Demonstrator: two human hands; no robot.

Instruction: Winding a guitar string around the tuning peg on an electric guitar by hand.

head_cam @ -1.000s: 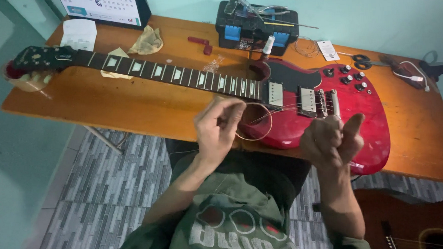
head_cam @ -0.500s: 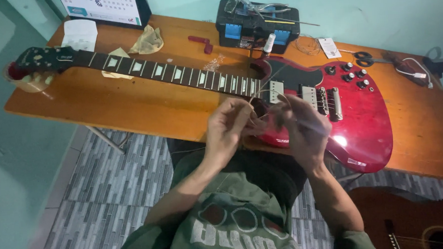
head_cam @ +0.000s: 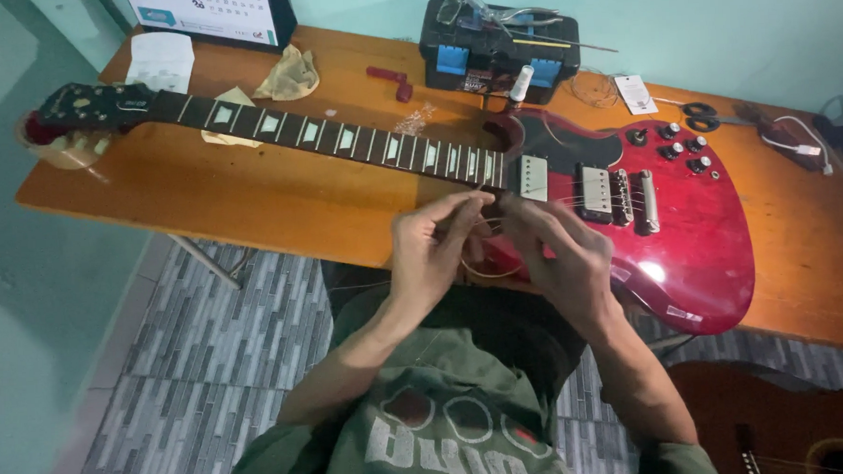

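Your left hand (head_cam: pixel 432 251) and right hand (head_cam: pixel 559 250) meet at the table (head_cam: pixel 249 192) edge, fingers pinched on a thin coiled string (head_cam: pixel 484 263), just in front of the red guitar (head_cam: pixel 667 217) lying across it.

Home guitar-repair bench (head_cam: pixel 249 192): toolbox (head_cam: pixel 499 49), tiled floor (head_cam: pixel 218 341)

Ahead of your hands an orange wooden table (head_cam: pixel 249 192) is standing against a pale teal wall (head_cam: pixel 715 25) | below your hands grey patterned floor tiles (head_cam: pixel 208 341) are showing | to your left a teal panel (head_cam: pixel 26 302) is catching soft, even light
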